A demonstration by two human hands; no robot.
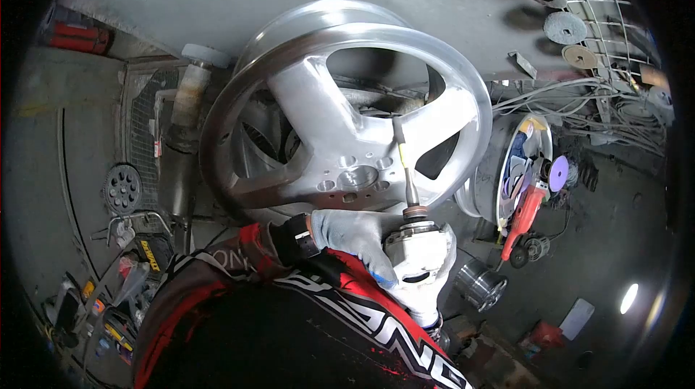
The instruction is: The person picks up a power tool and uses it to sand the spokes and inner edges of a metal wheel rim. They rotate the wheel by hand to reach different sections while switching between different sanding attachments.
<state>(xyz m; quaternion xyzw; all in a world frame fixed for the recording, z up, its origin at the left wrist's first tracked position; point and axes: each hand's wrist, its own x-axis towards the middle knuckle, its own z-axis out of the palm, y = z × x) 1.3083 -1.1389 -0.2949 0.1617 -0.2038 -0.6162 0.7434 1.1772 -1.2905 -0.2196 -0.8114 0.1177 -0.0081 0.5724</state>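
Observation:
An aluminium wheel rim [315, 128] with wide spokes stands tilted in front of me, its hub holes facing me. A grinder [416, 250] with a pale, dusty body carries a long thin shaft [411, 190]. The shaft's dark, narrow tip meets a spoke near the rim's centre. My left hand [351, 237], in a light glove with a blue fingertip, closes on the grinder's left side below the rim. My right hand [432, 295], also in a pale glove, wraps round the grinder's body from the right and below; its fingers are partly hidden.
Right of the rim, a red angle grinder [524, 219] with a purple disc [558, 173] leans by another wheel [498, 165]. Abrasive discs [565, 28] hang on a wire rack, with cables below. A metal cylinder [481, 284] stands lower right. Tools and bags [119, 327] crowd the lower left.

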